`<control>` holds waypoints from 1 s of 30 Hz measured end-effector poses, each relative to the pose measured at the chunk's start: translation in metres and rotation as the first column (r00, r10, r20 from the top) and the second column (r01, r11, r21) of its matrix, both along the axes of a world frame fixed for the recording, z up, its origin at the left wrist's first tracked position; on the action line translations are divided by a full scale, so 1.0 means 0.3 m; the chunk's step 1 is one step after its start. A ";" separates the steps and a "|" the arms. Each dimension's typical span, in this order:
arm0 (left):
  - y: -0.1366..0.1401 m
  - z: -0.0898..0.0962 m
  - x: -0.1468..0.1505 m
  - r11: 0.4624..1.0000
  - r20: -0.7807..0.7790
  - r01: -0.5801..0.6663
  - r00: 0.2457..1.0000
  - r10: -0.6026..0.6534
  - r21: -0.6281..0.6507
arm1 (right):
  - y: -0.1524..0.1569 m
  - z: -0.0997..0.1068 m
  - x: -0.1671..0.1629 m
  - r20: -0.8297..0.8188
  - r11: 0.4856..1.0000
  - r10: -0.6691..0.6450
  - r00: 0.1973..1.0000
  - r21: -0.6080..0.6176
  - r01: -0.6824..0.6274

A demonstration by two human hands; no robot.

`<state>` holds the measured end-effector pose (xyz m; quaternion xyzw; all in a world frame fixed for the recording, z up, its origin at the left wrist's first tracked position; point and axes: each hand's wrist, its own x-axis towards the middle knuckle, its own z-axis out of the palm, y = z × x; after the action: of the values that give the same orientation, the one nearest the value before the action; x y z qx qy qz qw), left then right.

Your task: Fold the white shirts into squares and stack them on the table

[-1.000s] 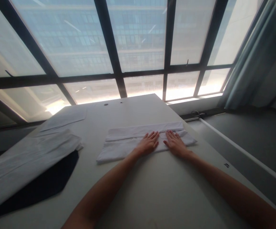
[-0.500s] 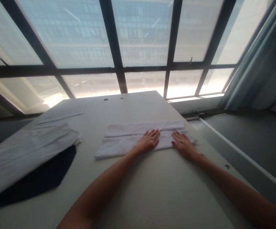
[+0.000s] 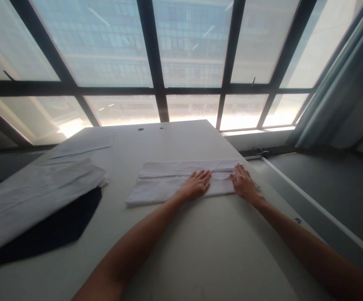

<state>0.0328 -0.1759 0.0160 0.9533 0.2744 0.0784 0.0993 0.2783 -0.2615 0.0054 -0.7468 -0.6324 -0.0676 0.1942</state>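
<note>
A folded white garment (image 3: 159,179), perhaps a shirt, lies as a long flat strip across the white table (image 3: 181,144). My left hand (image 3: 196,184) rests palm down on its right half, fingers stretched out. At the garment's right end, my right hand (image 3: 243,182) also lies flat, fingers extended and pointing away from me. A curved edge, maybe a collar, shows in the cloth between the two hands. Part of the right end is hidden under my right hand.
More white cloth (image 3: 37,192) lies at the left of the table, partly over a dark navy piece (image 3: 59,230). Sheets that look like paper (image 3: 81,146) lie behind it. Windows (image 3: 115,42) stand beyond the table; a white rail (image 3: 313,200) and curtain (image 3: 334,92) are right.
My right hand has slid slightly right and away from me over the garment's end. My left hand stays in place. The view has shifted a little.
</note>
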 end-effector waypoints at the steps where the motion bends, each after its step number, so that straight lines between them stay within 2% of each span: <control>1: 0.000 -0.001 0.001 1.000 -0.002 0.001 1.000 -0.001 0.005 | 0.034 0.013 -0.034 -0.016 0.999 0.039 0.999 0.008 -0.039; 4: 0.001 -0.003 0.002 1.000 0.001 0.000 1.000 0.000 0.030 | 0.144 0.034 -0.133 -0.048 0.988 0.153 0.987 -0.016 -0.154; 7: 0.001 -0.001 -0.001 0.999 0.001 -0.002 1.000 0.002 0.038 | 0.218 0.022 -0.172 -0.040 0.970 0.211 0.977 -0.115 -0.214; 11: 0.003 -0.009 -0.006 1.000 -0.010 -0.001 1.000 0.001 0.027 | 0.222 -0.020 -0.099 0.006 0.965 0.168 0.986 -0.204 -0.163; 16: 0.007 -0.039 0.001 1.000 0.011 -0.003 1.000 0.002 0.021 | 0.182 -0.057 0.035 0.057 0.984 0.037 0.998 -0.177 -0.026; 20: 0.022 -0.037 -0.032 0.995 0.035 -0.097 0.995 0.097 0.014 | 0.177 -0.072 0.060 0.079 0.985 0.008 0.997 -0.173 0.006; 24: 0.076 -0.022 -0.181 0.956 0.002 -0.293 0.956 0.293 0.012 | 0.182 -0.081 0.058 0.089 0.985 0.002 0.996 -0.172 0.013; 27: 0.127 -0.020 -0.353 0.889 -0.039 -0.456 0.888 0.457 0.036 | 0.184 -0.085 0.060 0.085 0.986 0.016 0.996 -0.169 -0.001; 30: 0.165 -0.020 -0.520 0.821 -0.100 -0.566 0.815 0.571 0.079 | 0.184 -0.084 0.061 0.077 0.985 0.020 0.997 -0.173 -0.007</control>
<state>-0.1232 -0.1265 0.0099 0.8327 0.5501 0.0536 0.0331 0.2966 -0.2063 -0.0197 -0.7533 -0.6481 -0.0405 0.1043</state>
